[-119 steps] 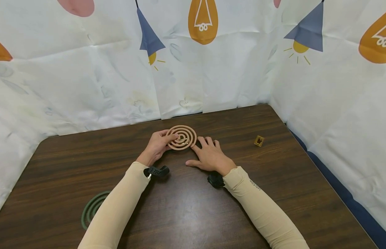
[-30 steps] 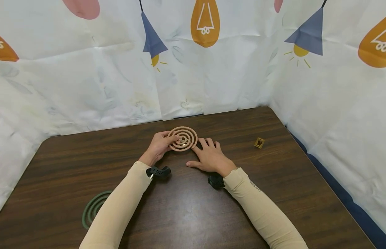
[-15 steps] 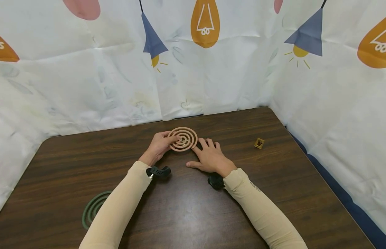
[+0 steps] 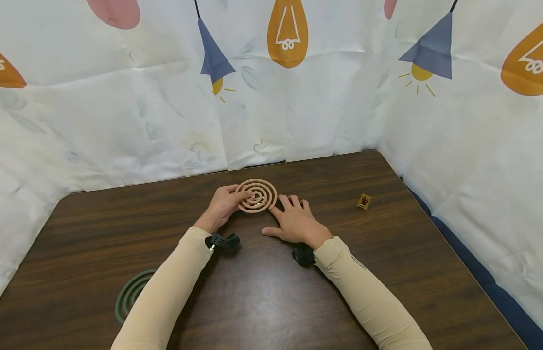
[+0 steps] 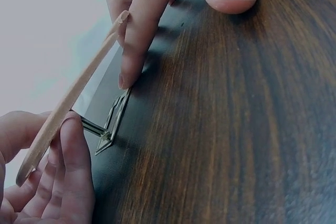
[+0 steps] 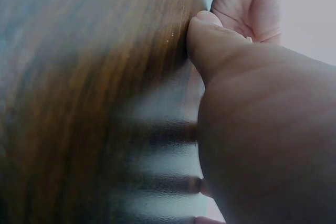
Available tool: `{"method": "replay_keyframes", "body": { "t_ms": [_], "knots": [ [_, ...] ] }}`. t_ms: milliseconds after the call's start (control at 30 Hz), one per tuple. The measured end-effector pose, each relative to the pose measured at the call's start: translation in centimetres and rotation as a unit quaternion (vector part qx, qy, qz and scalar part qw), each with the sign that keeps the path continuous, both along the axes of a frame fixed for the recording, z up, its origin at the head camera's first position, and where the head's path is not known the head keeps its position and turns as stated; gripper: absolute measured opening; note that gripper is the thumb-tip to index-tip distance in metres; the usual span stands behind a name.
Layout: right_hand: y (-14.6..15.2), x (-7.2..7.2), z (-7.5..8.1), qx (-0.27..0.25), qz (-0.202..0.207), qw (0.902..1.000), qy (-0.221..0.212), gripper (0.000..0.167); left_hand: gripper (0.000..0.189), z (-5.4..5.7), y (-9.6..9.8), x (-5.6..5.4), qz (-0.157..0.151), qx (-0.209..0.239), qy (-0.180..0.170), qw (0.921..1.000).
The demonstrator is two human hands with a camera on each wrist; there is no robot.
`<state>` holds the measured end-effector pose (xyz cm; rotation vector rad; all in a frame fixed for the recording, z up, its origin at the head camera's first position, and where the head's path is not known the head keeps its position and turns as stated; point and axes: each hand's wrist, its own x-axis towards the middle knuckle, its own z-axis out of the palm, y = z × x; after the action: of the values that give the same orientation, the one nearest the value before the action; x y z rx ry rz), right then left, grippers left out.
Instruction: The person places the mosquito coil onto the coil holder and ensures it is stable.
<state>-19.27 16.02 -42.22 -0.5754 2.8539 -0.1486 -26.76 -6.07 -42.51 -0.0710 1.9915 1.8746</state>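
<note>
A tan mosquito coil [image 4: 256, 181] is pinched by my left hand [image 4: 222, 206], thumb on top near the centre. In the left wrist view the coil [image 5: 79, 86] appears edge-on and tilted, left fingers [image 5: 76, 161] around its lower part. Under it a small flat metal coil stand [image 5: 119, 109] lies on the table, its raised prong reaching the coil near the fingertips. My right hand [image 4: 295, 222] is spread low over the table with straight fingers; its index fingertip touches the stand's far end. The right wrist view shows mostly the right thumb [image 6: 210, 45].
A green mosquito coil [image 4: 119, 301] lies at the left, partly hidden behind the left sleeve [image 4: 170, 296]. A small gold square plate with a dark cut-out [image 4: 364, 201] lies at the right of the brown table [image 4: 262, 301]. A patterned white curtain [image 4: 166, 121] hangs behind the table.
Over the four seconds both hands and the coil keep almost the same pose. Only a slight shift of the whole head view shows.
</note>
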Motion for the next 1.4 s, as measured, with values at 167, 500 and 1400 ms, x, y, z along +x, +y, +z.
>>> {"method": "replay_keyframes", "body": {
  "t_ms": [167, 500, 1400],
  "knots": [
    [-0.1, 0.1, 0.2, 0.008, -0.001, 1.0, -0.004, 0.081, 0.051, 0.0, 0.0, 0.0, 0.002, 0.003, -0.001, 1.0],
    [-0.2, 0.2, 0.5, 0.026, -0.004, 0.9994, -0.025, 0.08, 0.049, -0.2, -0.1, 0.0, 0.003, 0.006, -0.001, 1.0],
    [2.5, 2.3, 1.9, -0.033, -0.002, 0.9965, -0.077, 0.08, 0.048, -0.4, -0.2, -0.2, -0.01, -0.001, 0.007, 0.9999]
  ]
}}
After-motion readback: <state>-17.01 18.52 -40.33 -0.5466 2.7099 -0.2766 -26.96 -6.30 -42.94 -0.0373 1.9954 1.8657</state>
